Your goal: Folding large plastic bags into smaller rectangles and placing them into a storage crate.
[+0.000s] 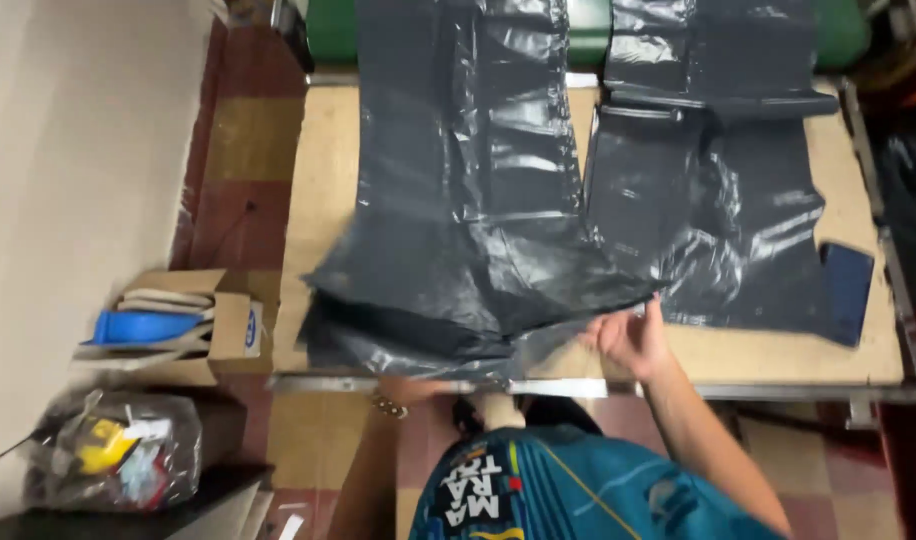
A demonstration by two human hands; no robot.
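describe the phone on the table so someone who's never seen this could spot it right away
Start at the wooden table draped with dark grey plastic bags. Follow its right side to where the right-hand stack of bags ends. The phone lies flat there: a small dark blue rectangle, stiff and smooth, unlike the crinkled grey plastic beside it.

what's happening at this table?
A person stands at a wooden table handling dark grey plastic bags. The right hand grips the corner of the left stack of bags near the table's front edge. The left hand is mostly hidden under that stack's overhang. A second stack lies to the right, with a dark phone beside it.
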